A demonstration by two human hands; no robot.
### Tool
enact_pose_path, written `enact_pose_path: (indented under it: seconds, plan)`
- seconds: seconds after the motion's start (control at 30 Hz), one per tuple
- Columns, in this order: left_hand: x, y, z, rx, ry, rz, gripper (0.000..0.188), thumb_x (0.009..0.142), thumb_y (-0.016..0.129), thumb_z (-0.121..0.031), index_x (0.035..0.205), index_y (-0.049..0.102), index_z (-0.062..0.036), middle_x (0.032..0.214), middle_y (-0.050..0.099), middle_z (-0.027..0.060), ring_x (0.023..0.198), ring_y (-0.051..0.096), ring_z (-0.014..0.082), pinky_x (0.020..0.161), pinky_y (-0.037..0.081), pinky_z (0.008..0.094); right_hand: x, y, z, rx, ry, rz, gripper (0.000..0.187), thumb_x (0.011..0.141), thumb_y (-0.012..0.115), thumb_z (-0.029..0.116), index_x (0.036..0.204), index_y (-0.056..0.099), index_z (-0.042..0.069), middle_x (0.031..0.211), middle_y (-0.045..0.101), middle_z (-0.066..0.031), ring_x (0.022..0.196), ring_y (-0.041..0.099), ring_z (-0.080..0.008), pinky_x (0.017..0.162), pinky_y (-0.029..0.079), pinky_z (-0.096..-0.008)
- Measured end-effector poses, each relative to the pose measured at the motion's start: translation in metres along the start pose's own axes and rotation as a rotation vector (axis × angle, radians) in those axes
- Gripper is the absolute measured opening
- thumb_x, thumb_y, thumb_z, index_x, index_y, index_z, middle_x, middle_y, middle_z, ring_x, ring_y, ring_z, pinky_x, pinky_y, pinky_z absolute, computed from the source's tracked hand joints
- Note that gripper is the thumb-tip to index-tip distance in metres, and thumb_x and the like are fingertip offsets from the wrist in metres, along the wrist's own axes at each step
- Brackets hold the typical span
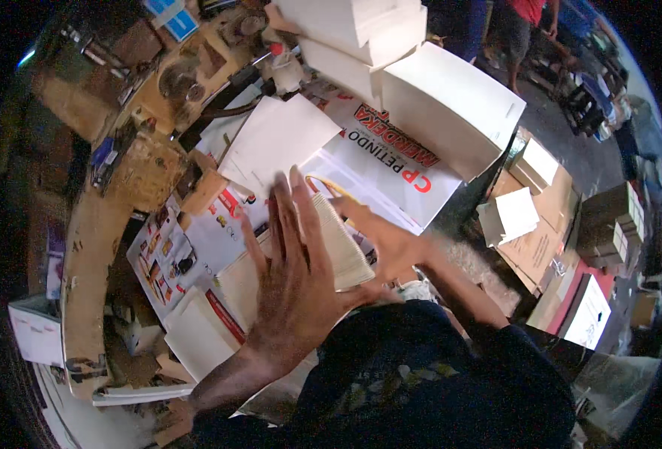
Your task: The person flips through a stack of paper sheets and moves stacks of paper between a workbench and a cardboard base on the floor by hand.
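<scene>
A thick block of cream paper sheets (340, 247) sits in front of my body, its layered edge turned toward the right. My left hand (293, 277) lies over the block with its fingers stretched and spread, pointing away from me. At the right edge of the block, my right hand (391, 243) spans the side, fingers at the far corner and thumb near the close corner. Part of the block is hidden under the left hand. Just beyond the fingertips are loose white sheets (278, 142) on a printed banner (391, 172) that covers the work surface.
Tall white paper stacks (450, 101) stand at the back right. Flattened cardboard (533, 251) with small paper piles lies on the right. A worn wooden machine frame (87, 277) curves along the left. Another person (522, 34) stands at the far right.
</scene>
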State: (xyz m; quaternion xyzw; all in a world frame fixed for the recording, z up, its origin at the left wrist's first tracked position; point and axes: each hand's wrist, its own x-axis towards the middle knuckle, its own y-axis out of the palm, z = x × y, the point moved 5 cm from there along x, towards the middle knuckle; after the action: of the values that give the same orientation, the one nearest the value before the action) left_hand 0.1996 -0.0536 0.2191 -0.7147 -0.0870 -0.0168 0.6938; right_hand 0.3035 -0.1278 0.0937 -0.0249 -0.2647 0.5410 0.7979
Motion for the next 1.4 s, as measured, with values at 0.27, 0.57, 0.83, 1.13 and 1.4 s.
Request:
enact_pose_path:
  seconds: [0.27, 0.57, 0.83, 1.13, 1.4]
  plan:
    - [0.011, 0.005, 0.007, -0.014, 0.03, 0.06, 0.112, 0.059, 0.083, -0.061, 0.135, 0.034, 0.0067, 0.13, 0.045, 0.0278, 0.12, 0.044, 0.0448, 0.102, 0.033, 0.0568, 0.003, -0.005, -0.004, -0.046, -0.143, -0.131, 0.084, 0.06, 0.083, 0.051, 0.121, 0.05, 0.005, 0.113, 0.058, -0.0159, 0.105, 0.057, -0.0336, 0.092, 0.043, -0.0436]
    - [0.019, -0.006, 0.001, 0.028, 0.201, -0.036, 0.09, 0.067, 0.078, -0.059, 0.12, 0.045, 0.0062, 0.105, 0.054, 0.0209, 0.096, 0.054, 0.0363, 0.085, 0.045, 0.0467, 0.005, -0.009, 0.002, 0.005, -0.17, -0.197, 0.073, 0.055, 0.082, 0.047, 0.109, 0.053, 0.008, 0.103, 0.06, -0.0094, 0.098, 0.058, -0.029, 0.094, 0.038, -0.045]
    - [0.011, -0.004, 0.0, 0.006, 0.191, -0.085, 0.091, 0.065, 0.08, -0.059, 0.12, 0.045, 0.0062, 0.101, 0.054, 0.0199, 0.095, 0.054, 0.0361, 0.085, 0.045, 0.0465, -0.025, 0.011, -0.044, -0.002, 0.091, 0.052, 0.11, 0.053, 0.084, 0.064, 0.132, 0.039, 0.002, 0.127, 0.053, -0.0219, 0.12, 0.051, -0.0374, 0.107, 0.035, -0.0432]
    - [-0.032, -0.042, 0.039, -0.313, 0.152, -0.222, 0.088, 0.052, 0.094, -0.038, 0.117, 0.051, 0.0007, 0.098, 0.061, 0.0179, 0.088, 0.062, 0.0323, 0.08, 0.049, 0.0429, -0.029, -0.032, 0.02, 0.03, -0.06, -0.158, 0.1, 0.053, 0.092, 0.033, 0.135, 0.042, 0.006, 0.123, 0.056, -0.0175, 0.118, 0.053, -0.0293, 0.104, 0.04, -0.0403]
    - [-0.142, 0.09, 0.153, -1.194, -0.894, -0.623, 0.072, 0.089, 0.065, -0.041, 0.141, 0.038, 0.0013, 0.125, 0.056, 0.012, 0.104, 0.058, 0.0227, 0.087, 0.049, 0.037, -0.042, -0.019, 0.055, 0.362, 0.242, -0.044, 0.121, 0.058, 0.093, 0.035, 0.149, 0.018, 0.005, 0.136, 0.048, -0.0187, 0.125, 0.049, -0.0286, 0.105, 0.04, -0.0405]
